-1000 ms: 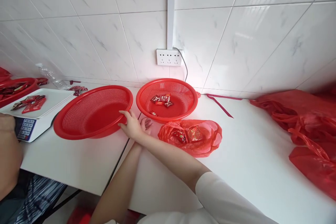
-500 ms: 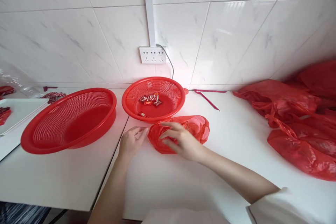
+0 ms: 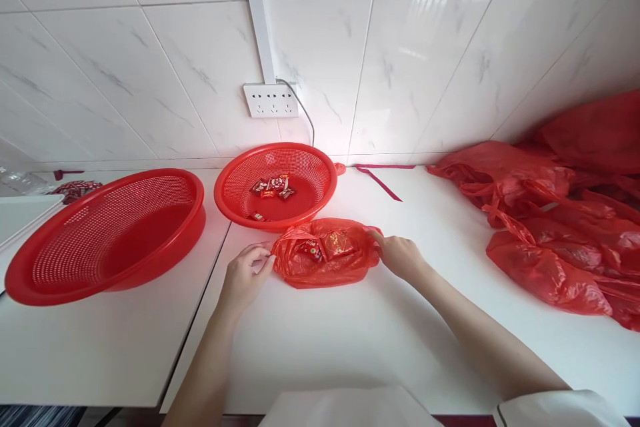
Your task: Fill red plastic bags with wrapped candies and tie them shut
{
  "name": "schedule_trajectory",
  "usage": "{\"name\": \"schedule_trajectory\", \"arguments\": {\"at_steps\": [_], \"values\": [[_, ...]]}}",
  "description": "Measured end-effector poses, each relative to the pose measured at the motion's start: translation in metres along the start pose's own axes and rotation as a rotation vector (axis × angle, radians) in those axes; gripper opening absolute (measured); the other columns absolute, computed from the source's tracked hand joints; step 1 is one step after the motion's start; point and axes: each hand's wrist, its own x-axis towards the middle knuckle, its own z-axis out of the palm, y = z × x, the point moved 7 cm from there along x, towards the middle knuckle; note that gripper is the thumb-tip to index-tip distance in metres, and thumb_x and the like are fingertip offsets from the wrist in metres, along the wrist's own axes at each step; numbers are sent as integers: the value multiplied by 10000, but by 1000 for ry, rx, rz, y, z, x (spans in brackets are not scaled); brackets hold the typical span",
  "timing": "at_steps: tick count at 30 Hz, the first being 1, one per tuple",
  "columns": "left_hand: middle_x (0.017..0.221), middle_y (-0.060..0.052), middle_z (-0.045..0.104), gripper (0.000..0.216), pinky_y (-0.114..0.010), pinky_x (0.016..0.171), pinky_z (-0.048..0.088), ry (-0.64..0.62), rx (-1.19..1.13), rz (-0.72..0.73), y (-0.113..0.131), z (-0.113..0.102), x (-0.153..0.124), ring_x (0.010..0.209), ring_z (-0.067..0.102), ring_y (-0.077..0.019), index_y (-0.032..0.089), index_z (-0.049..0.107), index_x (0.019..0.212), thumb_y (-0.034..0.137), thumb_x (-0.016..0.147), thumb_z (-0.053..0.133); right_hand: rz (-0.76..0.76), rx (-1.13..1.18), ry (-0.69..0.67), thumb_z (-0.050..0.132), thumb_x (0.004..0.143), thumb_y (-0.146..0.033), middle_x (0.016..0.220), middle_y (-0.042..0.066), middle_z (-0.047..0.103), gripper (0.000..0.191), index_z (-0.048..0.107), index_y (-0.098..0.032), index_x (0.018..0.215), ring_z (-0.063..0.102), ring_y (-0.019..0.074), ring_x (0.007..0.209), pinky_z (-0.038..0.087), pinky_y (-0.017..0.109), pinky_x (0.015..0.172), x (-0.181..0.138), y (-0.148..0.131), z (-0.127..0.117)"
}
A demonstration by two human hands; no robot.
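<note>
A red plastic bag (image 3: pixel 320 275) lies on the white table in front of me, its mouth spread upward. Inside it show a red packet with gold print (image 3: pixel 339 243) and another patterned red packet (image 3: pixel 311 250). My left hand (image 3: pixel 246 275) pinches the bag's left edge between thumb and fingers. At the opposite end, my right hand (image 3: pixel 401 256) grips the right edge, its fingers curled. Just behind the bag stands a round red basket (image 3: pixel 313 203) with several small wrapped sweets (image 3: pixel 275 185) in it.
A larger red basket (image 3: pixel 150 237) stands on the left, beside a white tray (image 3: pixel 25 217). Several filled red bags (image 3: pixel 555 247) are heaped on the right. A dark red ribbon (image 3: pixel 383 185) lies near the tiled wall, below a white power socket (image 3: pixel 271 101).
My right hand has moved from above the bag to its right edge and taken hold there. My left hand now pinches the left edge. The bag's mouth is wider, showing the packets.
</note>
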Motion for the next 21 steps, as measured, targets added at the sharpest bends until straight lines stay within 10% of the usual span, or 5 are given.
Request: {"name": "schedule_trajectory", "arguments": {"at_steps": [6,15,21], "values": [[1286,-66,621,120,-411,1075,386,-24,-484,-10,23,-15,-1,1266,509,-269,207,670,804,313,827,618,-11,153,139,435,944,-285,683,10,639,174,598,-245,988,585,155,597,360,258,551,-4,7,-45],[1098,-7,700,111,-472,1074,397,75,-925,270,103,-79,20,1224,543,-270,287,745,838,292,789,645,-218,1325,910,614,873,-388,696,-2,603,179,571,-216,896,566,121,554,438,239,489,-44,20,-169],[1116,-53,658,575,-463,982,464,-155,-942,358,157,-64,21,1147,582,-291,334,559,1290,389,740,718,-382,1538,800,543,921,-353,842,10,641,116,533,-240,898,661,149,778,549,296,675,-35,-28,-188]]}}
